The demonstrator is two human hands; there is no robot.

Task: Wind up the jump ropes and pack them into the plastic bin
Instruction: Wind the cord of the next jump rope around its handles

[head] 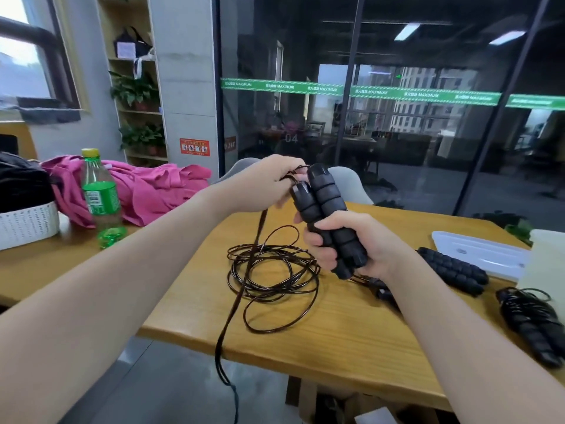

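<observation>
While the right hand (348,240) clamps its curled fingers round the two black ribbed foam handles (327,215), holding them side by side and upright, the left hand (266,185) pinches the thin dark glossy cord (275,270) just above and beside the handle tops. From that pinch the cord drops down past the grip into a loose pile of loops on the pale wooden table (321,325), below and to the left of the right fist, and one long strand hangs over the table edge toward the floor.

The cord looks light, slick and springy, so loops will probably spread open unless kept taut; the foam handles seem soft and grippy, the sensible place to anchor. Winding should go best with the cord fed close to the handle ends under steady tension.

Two more black jump ropes (452,270) lie to the right of the grip, the nearer one apparently already wound. Beyond them sits a clear plastic lid (480,252), and a translucent plastic bin (547,258) shows only partly at the frame edge.
</observation>
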